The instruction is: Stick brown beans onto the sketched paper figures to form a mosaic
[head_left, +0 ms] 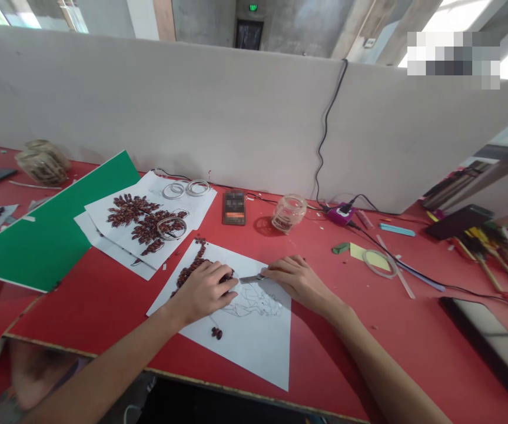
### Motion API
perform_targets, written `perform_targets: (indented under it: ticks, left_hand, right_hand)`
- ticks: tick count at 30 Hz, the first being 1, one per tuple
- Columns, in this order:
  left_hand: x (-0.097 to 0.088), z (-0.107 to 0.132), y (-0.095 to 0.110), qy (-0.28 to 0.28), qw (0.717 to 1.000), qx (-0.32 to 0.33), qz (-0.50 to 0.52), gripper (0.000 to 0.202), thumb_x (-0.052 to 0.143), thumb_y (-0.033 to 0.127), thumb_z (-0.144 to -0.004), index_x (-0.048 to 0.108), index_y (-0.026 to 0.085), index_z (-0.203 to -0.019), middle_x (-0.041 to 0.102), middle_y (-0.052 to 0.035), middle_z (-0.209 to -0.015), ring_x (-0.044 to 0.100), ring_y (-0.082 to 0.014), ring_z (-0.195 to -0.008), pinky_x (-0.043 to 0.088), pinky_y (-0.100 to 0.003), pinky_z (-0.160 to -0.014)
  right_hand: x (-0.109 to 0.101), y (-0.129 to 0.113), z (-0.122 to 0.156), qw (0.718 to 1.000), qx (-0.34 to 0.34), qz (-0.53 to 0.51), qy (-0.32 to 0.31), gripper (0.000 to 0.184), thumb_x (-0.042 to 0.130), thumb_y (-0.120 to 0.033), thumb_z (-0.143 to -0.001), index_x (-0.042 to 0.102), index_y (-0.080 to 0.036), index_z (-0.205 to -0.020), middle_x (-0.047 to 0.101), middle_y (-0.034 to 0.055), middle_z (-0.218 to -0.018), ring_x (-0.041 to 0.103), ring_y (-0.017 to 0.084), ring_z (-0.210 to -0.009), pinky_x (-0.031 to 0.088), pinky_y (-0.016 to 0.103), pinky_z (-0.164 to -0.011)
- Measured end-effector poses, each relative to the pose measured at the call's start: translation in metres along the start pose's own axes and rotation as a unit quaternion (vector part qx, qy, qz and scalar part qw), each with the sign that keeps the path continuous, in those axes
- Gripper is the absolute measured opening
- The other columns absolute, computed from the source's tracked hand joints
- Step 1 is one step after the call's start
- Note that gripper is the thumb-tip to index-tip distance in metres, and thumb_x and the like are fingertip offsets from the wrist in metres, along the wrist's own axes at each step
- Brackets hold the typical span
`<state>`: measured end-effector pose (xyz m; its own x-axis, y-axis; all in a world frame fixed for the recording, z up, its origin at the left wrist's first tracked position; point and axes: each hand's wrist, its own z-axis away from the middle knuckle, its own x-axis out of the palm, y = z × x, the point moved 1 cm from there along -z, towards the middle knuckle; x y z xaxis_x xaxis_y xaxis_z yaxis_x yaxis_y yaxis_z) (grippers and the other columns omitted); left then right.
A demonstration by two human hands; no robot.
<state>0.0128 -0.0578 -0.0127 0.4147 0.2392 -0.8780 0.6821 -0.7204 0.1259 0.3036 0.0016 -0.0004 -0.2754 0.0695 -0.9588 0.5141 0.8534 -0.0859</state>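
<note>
A white sheet (254,344) with a faint line drawing lies on the red table (103,294). Dark red beans (189,268) cover part of the drawing in a band. My left hand (205,290) rests curled on the sheet at the end of that band, fingers closed; what they hold is hidden. My right hand (295,277) lies beside it, pinching a thin grey metal tool (251,278) whose tip points toward my left hand. Two loose beans (216,333) lie lower on the sheet.
More sheets (148,218) with bean pictures and clear tape rings (187,188) lie behind left, next to green card (46,229). A glass jar (289,212), phone (234,207), purple charger (341,213) with cable, tape roll (379,263), pencils (492,253) and a dark tablet (492,341) sit right. A white partition (192,106) backs the table.
</note>
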Motion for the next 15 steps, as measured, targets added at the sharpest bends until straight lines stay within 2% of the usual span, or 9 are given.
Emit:
perform_targets:
  ticks: [7,15]
  left_hand:
    - [-0.0019,-0.0007,0.0005,-0.005,1.000,0.007,-0.004,0.018,0.059,0.029,-0.103,0.071,0.019,-0.112,0.064,-0.0078,-0.102,0.059,-0.0233,-0.094,0.046,-0.038,-0.083]
    - [-0.0019,-0.0014,0.0016,-0.010,1.000,0.000,0.000,0.016,0.061,0.029,-0.102,0.070,0.019,-0.109,0.063,-0.0066,-0.101,0.060,-0.0223,-0.094,0.047,-0.038,-0.083]
  right_hand:
    - [-0.0020,-0.0008,-0.0017,0.999,0.014,-0.030,0.027,0.036,0.039,-0.021,-0.111,0.072,-0.025,-0.124,0.076,0.0084,-0.111,0.066,0.019,-0.097,0.043,0.037,-0.085]
    - [-0.0020,-0.0015,-0.0021,1.000,0.008,-0.012,0.019,0.036,0.041,-0.017,-0.109,0.073,-0.027,-0.122,0.076,0.0070,-0.111,0.067,0.018,-0.097,0.042,0.035,-0.084]
